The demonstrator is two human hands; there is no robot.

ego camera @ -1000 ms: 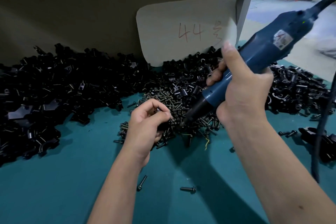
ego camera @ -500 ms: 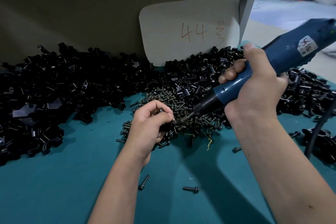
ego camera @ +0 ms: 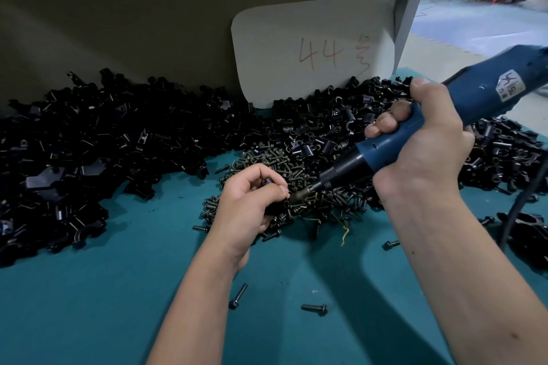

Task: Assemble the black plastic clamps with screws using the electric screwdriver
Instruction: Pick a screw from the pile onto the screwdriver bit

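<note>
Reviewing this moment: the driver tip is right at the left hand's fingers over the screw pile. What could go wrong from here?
1. The electric screwdriver tip sits right beside the left hand fingertips pinching a black clamp; a slip could jab them.
2. The clamp is mostly hidden, so bit alignment is hard to judge.
3. The loose screw pile beneath could swallow a dropped screw.

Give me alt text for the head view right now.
A left hand grips a black clamp while the right hand holds a blue electric screwdriver, its tip at the clamp. A pile of screws and heaps of black clamps cover the teal table.
</note>
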